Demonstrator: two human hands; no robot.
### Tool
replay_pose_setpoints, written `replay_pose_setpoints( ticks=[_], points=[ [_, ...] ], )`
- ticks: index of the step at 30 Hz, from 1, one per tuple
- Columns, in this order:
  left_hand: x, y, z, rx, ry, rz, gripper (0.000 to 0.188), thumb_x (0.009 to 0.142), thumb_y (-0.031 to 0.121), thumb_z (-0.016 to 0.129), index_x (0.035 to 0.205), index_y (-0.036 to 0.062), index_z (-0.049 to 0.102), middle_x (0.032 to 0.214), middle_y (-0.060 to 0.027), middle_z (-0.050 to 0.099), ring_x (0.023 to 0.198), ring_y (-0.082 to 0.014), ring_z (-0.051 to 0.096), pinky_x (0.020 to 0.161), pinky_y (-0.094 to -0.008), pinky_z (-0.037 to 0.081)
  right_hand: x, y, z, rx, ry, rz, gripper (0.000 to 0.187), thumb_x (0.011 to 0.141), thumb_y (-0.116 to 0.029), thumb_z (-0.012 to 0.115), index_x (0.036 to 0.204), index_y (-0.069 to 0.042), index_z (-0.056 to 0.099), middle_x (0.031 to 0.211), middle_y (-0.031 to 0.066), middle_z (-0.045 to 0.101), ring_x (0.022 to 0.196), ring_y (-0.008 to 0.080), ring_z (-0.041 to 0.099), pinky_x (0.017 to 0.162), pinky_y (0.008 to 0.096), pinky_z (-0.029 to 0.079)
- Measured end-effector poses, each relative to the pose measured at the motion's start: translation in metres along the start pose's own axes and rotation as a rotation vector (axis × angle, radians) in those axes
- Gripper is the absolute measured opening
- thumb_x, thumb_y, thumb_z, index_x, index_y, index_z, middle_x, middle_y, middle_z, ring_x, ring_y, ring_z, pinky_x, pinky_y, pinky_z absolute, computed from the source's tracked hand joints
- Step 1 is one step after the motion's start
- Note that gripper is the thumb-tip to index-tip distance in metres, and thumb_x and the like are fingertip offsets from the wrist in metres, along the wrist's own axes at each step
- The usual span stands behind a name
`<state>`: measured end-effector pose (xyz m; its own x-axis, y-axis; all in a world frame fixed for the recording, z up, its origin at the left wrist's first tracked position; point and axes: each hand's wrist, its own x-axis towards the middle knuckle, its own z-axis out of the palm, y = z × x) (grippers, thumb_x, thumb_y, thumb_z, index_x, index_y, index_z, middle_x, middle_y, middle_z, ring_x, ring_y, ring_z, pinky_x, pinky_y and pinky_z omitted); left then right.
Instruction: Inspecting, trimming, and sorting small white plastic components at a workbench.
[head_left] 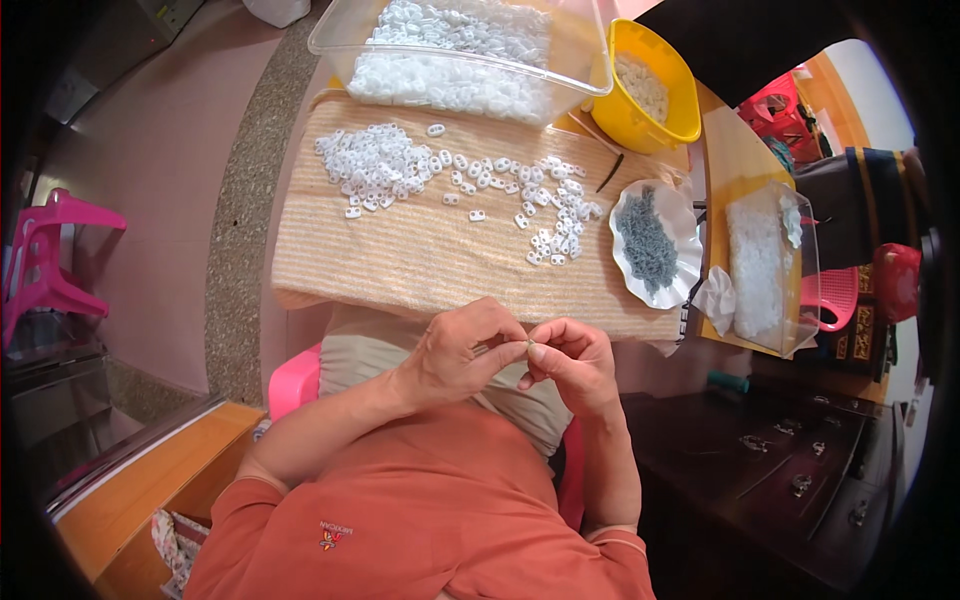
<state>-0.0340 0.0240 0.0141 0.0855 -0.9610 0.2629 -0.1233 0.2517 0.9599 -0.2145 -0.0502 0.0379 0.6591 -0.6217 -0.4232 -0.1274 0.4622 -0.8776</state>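
My left hand (462, 345) and my right hand (574, 362) meet in front of my body, just off the table's near edge. Both are closed in a pinch, fingertips touching, around something tiny and pale that I cannot make out. Beyond them lies a striped beige cloth (400, 245) over the table. A heap of small white oval plastic pieces with two holes (375, 165) is at its far left, and a looser scatter of the same pieces (560, 215) spreads to the right. A white wavy-rimmed dish (683, 222) at the right holds many small grey-blue pieces (646, 240).
Behind the cloth stands a large clear bin (450, 58) of white pieces, beside a yellow bucket (683, 95) with off-white bits. Another clear container (790, 300) is at right, near crumpled white paper (716, 298). A pink stool (60, 250) stands left; dark drawers (760, 470) stand lower right.
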Motion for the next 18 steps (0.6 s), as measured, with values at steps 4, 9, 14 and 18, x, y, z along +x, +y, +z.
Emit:
replay_pose_setpoints(
  ticks=[4,9,14,18],
  points=[
    [0.0,0.007,-0.002,-0.109,-0.03,-0.164,0.006,0.085,0.006,0.067,0.088,0.0021,0.063,0.079,-0.006,0.059,0.07,-0.0117,0.058,0.06,-0.0262,0.047,0.0,0.009,-0.004,-0.082,0.04,-0.168,0.009,0.089,-0.001,0.06,0.096,0.005,0.059,0.082,0.008,0.062,0.066,0.0121,0.061,0.061,0.0289,0.058],
    [0.001,0.007,-0.003,-0.134,-0.032,-0.264,0.009,0.088,0.01,0.065,0.089,0.0011,0.063,0.079,-0.0032,0.058,0.071,-0.0076,0.056,0.062,-0.0238,0.047,0.007,0.018,-0.031,-0.796,0.489,-0.533,0.01,0.091,-0.007,0.061,0.095,0.002,0.061,0.078,0.0013,0.06,0.066,0.0068,0.055,0.058,0.0214,0.047],
    [0.0,0.006,-0.002,-0.163,-0.046,-0.317,0.01,0.087,0.011,0.065,0.088,0.001,0.063,0.08,-0.003,0.059,0.069,-0.0074,0.055,0.061,-0.0231,0.046,0.011,-0.029,-0.05,-1.376,0.76,-0.677,0.011,0.088,-0.011,0.062,0.088,0.0,0.065,0.074,0.0066,0.061,0.061,0.0115,0.054,0.056,0.0264,0.044],
    [-0.002,0.005,-0.001,-0.179,-0.043,-0.327,0.011,0.088,0.012,0.065,0.087,0.0011,0.063,0.079,-0.0019,0.059,0.068,-0.0067,0.054,0.06,-0.0226,0.046,0.015,-0.032,-0.067,-1.497,0.819,-0.61,0.013,0.088,-0.012,0.062,0.089,0.0,0.066,0.075,0.0089,0.061,0.06,0.015,0.055,0.056,0.0289,0.045]
  ],
)
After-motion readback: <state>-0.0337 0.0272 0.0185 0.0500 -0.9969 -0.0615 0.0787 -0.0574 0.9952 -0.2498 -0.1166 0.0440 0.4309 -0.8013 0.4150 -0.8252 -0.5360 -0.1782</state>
